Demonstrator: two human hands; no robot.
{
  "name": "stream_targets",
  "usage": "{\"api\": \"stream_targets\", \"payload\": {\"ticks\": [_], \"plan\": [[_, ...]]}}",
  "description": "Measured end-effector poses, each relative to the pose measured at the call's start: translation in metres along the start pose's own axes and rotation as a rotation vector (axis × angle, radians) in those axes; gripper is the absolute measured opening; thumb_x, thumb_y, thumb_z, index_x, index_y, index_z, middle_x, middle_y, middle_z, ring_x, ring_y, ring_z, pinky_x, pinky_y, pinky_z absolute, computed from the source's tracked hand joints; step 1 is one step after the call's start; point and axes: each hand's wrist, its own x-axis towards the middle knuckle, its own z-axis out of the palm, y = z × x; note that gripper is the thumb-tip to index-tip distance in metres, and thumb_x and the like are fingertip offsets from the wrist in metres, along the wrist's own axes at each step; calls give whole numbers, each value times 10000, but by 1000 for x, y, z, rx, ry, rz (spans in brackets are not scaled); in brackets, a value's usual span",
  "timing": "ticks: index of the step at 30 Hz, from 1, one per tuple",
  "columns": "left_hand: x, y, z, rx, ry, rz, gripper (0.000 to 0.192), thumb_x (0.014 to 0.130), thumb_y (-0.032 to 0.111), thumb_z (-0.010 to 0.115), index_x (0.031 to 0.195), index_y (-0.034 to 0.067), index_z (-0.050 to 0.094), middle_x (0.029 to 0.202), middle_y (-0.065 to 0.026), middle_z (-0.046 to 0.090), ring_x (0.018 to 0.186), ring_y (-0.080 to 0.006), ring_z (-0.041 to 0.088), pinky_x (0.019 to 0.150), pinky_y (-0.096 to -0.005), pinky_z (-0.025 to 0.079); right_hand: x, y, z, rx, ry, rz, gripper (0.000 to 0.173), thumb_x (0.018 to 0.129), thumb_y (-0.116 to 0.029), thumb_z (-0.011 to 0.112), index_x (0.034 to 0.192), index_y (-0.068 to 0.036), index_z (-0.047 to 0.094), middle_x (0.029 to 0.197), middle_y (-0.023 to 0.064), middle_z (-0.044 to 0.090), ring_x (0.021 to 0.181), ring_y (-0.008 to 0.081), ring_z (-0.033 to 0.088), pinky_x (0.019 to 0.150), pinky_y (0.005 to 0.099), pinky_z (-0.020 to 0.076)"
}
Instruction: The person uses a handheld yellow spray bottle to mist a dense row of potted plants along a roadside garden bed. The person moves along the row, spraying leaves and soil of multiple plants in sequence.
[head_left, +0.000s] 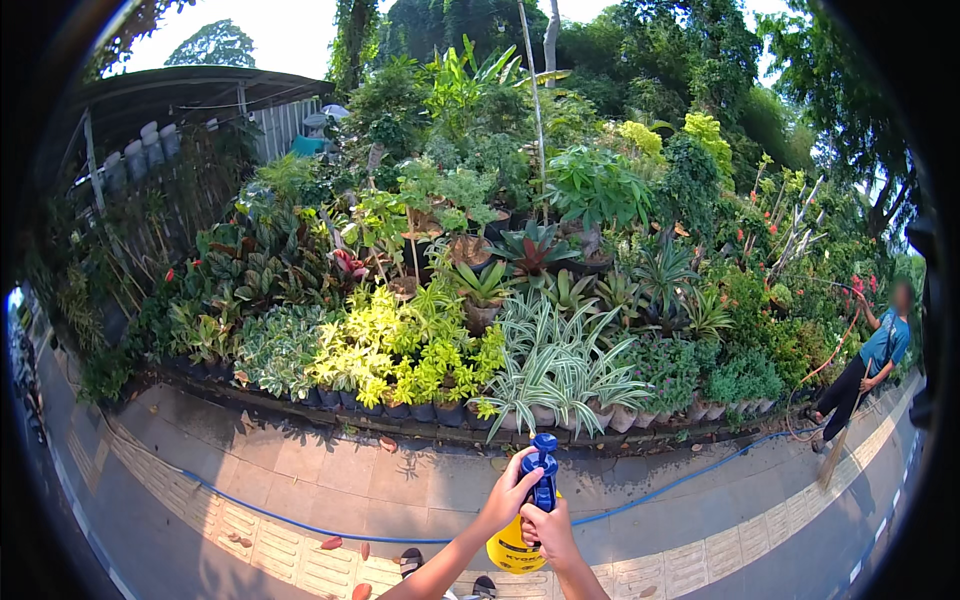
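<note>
A yellow pump sprayer bottle (504, 551) with a blue pump head (545, 469) is held out over the pavement. My left hand (512, 491) wraps the upper part of the blue head, its thumb lying across it. Lower down, on the handle side, my right hand (546, 529) grips the sprayer. Beyond the nozzle end stand striped spider-like plants (559, 360) and yellow-green leafy plants (405, 345) in bags. Whether any spray comes out cannot be made out.
A blue hose (300, 523) crosses the paving behind the sprayer. Potted plants rise in tiers above a low kerb (337, 421). At the right, a person (862, 367) holds a broom (836, 457) and an orange hose (832, 350). Sheltered racks stand at the far left.
</note>
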Motion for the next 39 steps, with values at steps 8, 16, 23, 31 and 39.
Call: {"api": "stream_targets", "payload": {"ticks": [8,16,23,31,39], "plan": [[0,11,4,61,-30,-6,425,921,189,500,1294,49,350,1135,-82,504,1032,-125,483,910,-271,389,-1,-4,2,16,16,7,152,773,-32,567,659,-72,473,484,-33,424,331,51,364,322,221,267],[-9,2,8,-11,-18,-96,439,924,191,489,1307,57,322,1152,-95,489,1052,-137,477,932,-281,378,-4,2,-4,-25,30,93,151,762,-34,552,638,-68,473,466,-18,405,326,57,338,328,226,252],[-2,3,13,-3,-36,-78,442,926,195,493,1309,59,318,1164,-95,492,1054,-145,480,928,-285,385,-5,-9,-10,30,-10,83,151,771,-32,554,643,-72,483,470,-31,419,331,45,362,319,216,263],[-12,-8,17,34,16,-60,467,920,186,504,1324,78,296,1170,-102,491,1050,-145,483,927,-286,388,-10,-8,-17,-44,-60,78,141,763,-24,550,652,-72,478,478,-32,411,343,44,347,335,210,262],[-7,-4,28,843,327,226,523,901,272,516,1330,65,300,1198,-143,487,1042,-171,503,918,-280,388,-9,-8,-25,-35,-86,57,149,761,-27,558,651,-62,465,471,-26,387,348,52,327,342,217,237]]}}
